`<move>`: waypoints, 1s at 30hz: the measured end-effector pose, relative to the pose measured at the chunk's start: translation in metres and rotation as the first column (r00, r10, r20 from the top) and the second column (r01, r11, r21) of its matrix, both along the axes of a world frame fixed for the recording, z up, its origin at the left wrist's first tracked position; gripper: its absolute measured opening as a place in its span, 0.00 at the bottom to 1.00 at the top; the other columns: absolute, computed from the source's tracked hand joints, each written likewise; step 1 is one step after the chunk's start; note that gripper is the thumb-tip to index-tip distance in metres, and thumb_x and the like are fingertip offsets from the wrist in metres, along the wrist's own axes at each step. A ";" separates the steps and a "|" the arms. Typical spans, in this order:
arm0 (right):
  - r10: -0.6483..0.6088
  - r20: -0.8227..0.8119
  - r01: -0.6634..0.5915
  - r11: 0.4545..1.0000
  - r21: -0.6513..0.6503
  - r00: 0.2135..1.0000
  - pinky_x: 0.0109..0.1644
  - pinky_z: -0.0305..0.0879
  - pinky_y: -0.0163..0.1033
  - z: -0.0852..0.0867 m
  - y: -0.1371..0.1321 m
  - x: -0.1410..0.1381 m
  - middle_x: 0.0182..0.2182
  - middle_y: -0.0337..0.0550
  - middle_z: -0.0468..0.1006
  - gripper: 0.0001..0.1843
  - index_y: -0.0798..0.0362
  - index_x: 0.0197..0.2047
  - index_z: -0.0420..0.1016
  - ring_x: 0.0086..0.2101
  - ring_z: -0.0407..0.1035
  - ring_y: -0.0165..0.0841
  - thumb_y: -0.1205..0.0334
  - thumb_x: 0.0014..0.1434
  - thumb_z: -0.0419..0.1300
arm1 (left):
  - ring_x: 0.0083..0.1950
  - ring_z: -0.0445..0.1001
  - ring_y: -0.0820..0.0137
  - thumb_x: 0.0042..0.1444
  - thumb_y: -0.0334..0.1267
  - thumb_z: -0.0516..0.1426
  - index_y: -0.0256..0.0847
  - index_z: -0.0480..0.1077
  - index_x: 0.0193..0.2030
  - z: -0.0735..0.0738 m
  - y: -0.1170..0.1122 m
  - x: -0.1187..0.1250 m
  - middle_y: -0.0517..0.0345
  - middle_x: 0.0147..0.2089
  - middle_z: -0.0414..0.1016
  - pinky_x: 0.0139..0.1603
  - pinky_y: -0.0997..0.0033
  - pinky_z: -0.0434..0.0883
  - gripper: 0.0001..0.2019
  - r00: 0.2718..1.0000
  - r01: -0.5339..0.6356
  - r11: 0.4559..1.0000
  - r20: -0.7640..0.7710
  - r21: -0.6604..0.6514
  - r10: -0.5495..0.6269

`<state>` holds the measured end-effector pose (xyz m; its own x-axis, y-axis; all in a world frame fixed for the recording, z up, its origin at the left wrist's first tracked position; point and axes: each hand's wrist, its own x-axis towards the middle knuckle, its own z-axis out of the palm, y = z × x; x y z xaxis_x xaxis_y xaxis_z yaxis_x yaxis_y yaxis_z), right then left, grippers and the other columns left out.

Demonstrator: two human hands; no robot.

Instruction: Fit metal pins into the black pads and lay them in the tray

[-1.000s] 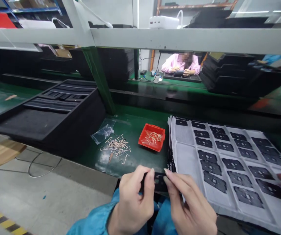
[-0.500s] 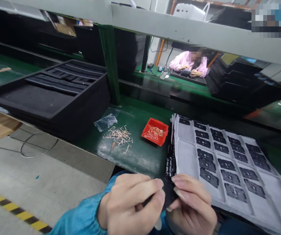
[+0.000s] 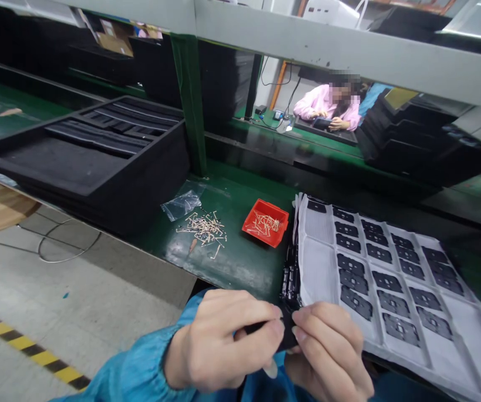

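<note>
Between my two hands is a small flat black plate [image 3: 289,334], mostly covered by the fingers. My left hand [image 3: 227,340] pinches it from the left with thumb and forefinger. On the other side, my right hand [image 3: 328,352] grips its right edge with bent fingers. Just beyond the right hand lies a tray lined with white sheet [image 3: 322,268], with several black plates [image 3: 395,303] in its compartments. A red box [image 3: 274,239] holding small tan strips [image 3: 264,223] stands ahead of the hands. More such strips lie in a loose pile [image 3: 206,228] on the green bench [image 3: 240,268].
A large black foam tray [image 3: 148,173] stands at the left, with a clear plastic bag [image 3: 184,205] beside it. A green post [image 3: 190,106] rises behind. Across the bench sits a person in pink [image 3: 328,106]. Black trays [image 3: 412,128] are stacked at the far right.
Both hands have drawn slightly closer together around the black plate, so less of it shows. The view has shifted a little. The person across has moved their hands slightly.
</note>
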<state>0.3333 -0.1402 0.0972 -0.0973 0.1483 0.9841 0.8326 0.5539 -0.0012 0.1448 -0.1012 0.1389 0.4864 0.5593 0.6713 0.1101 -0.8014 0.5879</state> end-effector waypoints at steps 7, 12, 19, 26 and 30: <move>0.017 -0.012 -0.018 0.994 -0.103 1.000 0.25 0.70 0.38 0.006 -0.006 -0.003 0.29 0.39 0.79 0.13 0.51 0.28 0.74 0.31 0.75 0.32 0.77 0.59 0.62 | 0.43 0.80 0.64 0.66 0.24 0.55 0.40 0.77 0.49 -0.005 -0.006 -0.004 0.46 0.45 0.83 0.43 0.64 0.79 0.12 0.999 -0.028 0.998 0.032 0.052 0.026; -0.133 -0.256 -0.038 0.821 -0.569 0.958 0.45 0.79 0.43 -0.027 -0.004 -0.009 0.41 0.48 0.84 0.09 0.54 0.50 0.78 0.42 0.80 0.37 0.69 0.66 0.63 | 0.39 0.75 0.64 0.71 0.31 0.51 0.38 0.76 0.34 -0.025 0.116 0.007 0.50 0.35 0.77 0.45 0.59 0.77 0.16 0.918 -0.367 0.918 -0.220 -0.148 0.331; 0.069 -0.371 -0.313 0.689 -0.653 0.926 0.43 0.79 0.33 -0.070 0.026 -0.021 0.35 0.41 0.83 0.05 0.50 0.41 0.79 0.37 0.81 0.32 0.66 0.68 0.61 | 0.53 0.79 0.60 0.70 0.43 0.61 0.39 0.72 0.60 -0.042 0.320 0.101 0.47 0.59 0.76 0.53 0.53 0.80 0.16 0.886 -0.323 0.891 -0.433 -0.320 0.166; -0.013 -0.529 -0.407 0.623 -0.668 0.848 0.38 0.77 0.35 -0.100 0.042 -0.026 0.31 0.42 0.82 0.11 0.50 0.36 0.79 0.32 0.80 0.34 0.60 0.71 0.60 | 0.55 0.78 0.60 0.69 0.42 0.61 0.38 0.73 0.58 -0.079 0.326 0.014 0.48 0.59 0.76 0.55 0.51 0.78 0.15 0.834 -0.121 0.928 -0.543 -0.354 -0.098; 0.030 -0.581 -0.496 0.558 -0.665 0.813 0.36 0.76 0.35 -0.101 0.049 -0.044 0.29 0.41 0.80 0.15 0.49 0.34 0.79 0.30 0.78 0.33 0.57 0.72 0.58 | 0.56 0.78 0.59 0.69 0.43 0.62 0.38 0.74 0.56 -0.108 0.283 -0.045 0.48 0.58 0.77 0.57 0.50 0.77 0.14 0.822 -0.070 0.919 -0.544 -0.388 -0.167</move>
<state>0.2893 -0.0908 -0.0042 0.1469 0.8957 0.4196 0.4021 0.3335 -0.8527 0.0998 0.1822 0.0308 0.7400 0.6723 0.0178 0.4783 -0.5447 0.6889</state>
